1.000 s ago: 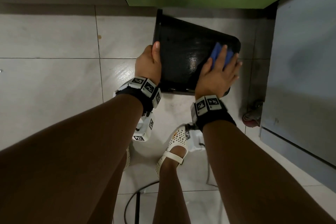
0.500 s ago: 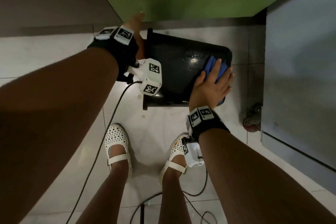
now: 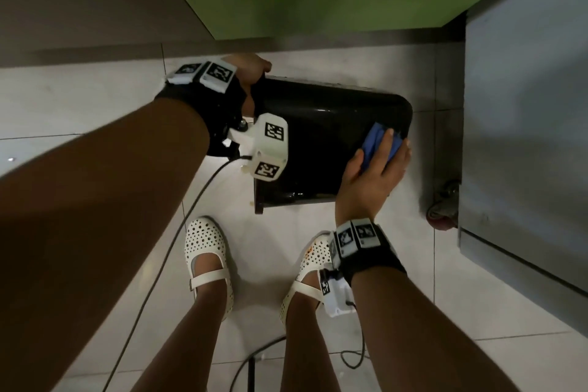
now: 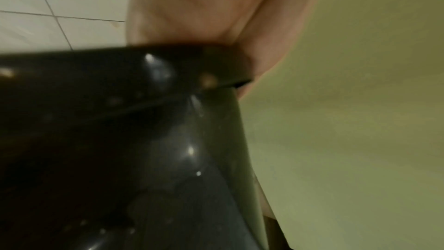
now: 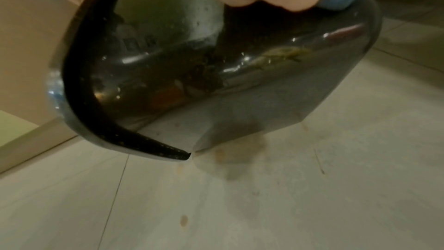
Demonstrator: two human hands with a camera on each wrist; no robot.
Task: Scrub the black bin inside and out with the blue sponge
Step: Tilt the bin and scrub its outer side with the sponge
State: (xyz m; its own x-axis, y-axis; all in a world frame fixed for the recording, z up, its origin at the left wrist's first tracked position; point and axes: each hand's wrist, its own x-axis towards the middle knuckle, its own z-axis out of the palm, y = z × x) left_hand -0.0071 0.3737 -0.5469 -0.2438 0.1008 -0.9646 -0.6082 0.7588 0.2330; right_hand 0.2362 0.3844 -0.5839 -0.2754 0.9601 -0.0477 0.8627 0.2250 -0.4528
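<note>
Your black bin point(image 3: 321, 137) is held on its side above the tiled floor point(image 3: 95, 99), long axis running left to right — rim toward your left, closed base toward your right. Your left hand point(image 3: 249, 68) has its grip clenched over the far rim. Your right hand point(image 3: 374, 177) presses the blue sponge point(image 3: 374, 140) flat-fingered against the wall near the base. Only your right wrist view shows brownish spots on the floor under it. No lettering is readable.
</note>
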